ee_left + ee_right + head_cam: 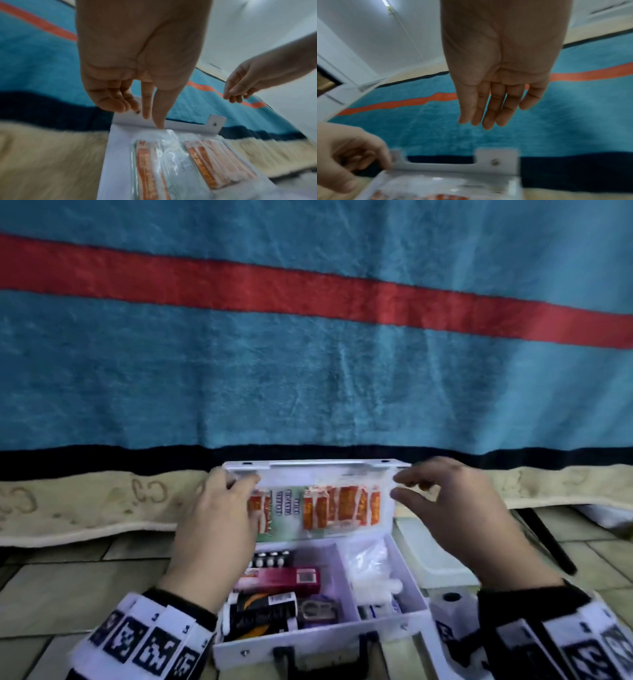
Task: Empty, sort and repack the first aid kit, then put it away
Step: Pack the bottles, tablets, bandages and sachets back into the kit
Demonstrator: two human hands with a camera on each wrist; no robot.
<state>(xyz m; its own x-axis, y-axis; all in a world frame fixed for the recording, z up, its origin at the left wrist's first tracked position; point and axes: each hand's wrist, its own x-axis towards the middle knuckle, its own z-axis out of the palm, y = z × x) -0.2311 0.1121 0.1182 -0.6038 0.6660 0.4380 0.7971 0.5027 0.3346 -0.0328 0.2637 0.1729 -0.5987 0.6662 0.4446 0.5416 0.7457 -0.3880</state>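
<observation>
The white first aid kit (308, 643) sits open on the floor with its lid (308, 474) upright. A clear pocket in the lid holds orange sachets (342, 508) and a blister strip (286, 505). The tray holds a red box (284, 577), a black roll (263, 607) and a plastic bag (370, 563). My left hand (239, 484) pinches the lid's top left corner; in the left wrist view my left hand (147, 115) has thumb and forefinger on the lid (188, 124) edge. My right hand (411, 487) hovers at the top right corner with relaxed fingers (484, 121), apart from the lid (496, 158).
A blue blanket with a red stripe (308, 371) hangs behind the kit, over a beige cloth edge (85, 508). To the right of the kit lie a translucent tray (435, 549), a white roll (452, 607) and a black rod (548, 542). Tiled floor (68, 583) lies to the left.
</observation>
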